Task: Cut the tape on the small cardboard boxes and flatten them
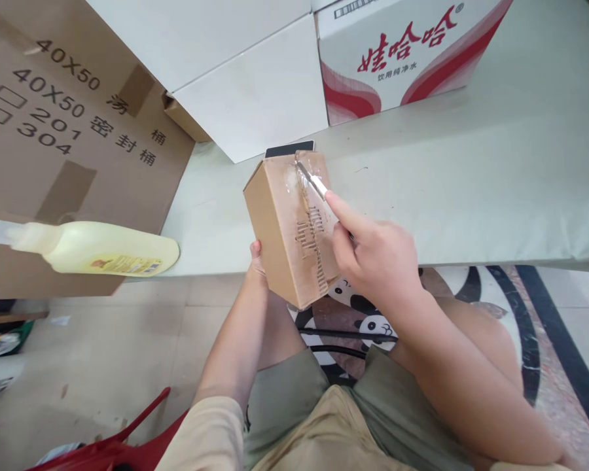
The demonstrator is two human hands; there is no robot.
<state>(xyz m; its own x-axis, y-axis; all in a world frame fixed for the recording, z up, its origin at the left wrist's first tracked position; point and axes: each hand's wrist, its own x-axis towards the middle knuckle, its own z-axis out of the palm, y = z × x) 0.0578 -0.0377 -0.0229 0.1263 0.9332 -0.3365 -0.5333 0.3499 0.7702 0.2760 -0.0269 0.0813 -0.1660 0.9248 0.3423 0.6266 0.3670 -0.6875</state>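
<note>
A small brown cardboard box (275, 232) is tilted at the table's near edge, its taped top seam scuffed and torn to the corrugation. My left hand (257, 255) supports it from the left and below; a thumb shows at its side while the other fingers are hidden behind it. In my right hand (375, 252) is a utility knife (315, 182), closed in the fingers with the index finger stretched along it. The blade tip touches the far end of the taped seam. Behind the box a flat black object (289, 149) lies partly hidden.
At left, a pale yellow bottle (112, 247) stands near the table edge before a large brown carton (73, 157). White cartons (255, 91) and a red-and-white carton (397, 59) line the back of the pale-covered table (510, 170). A red chair (127, 445) is at lower left.
</note>
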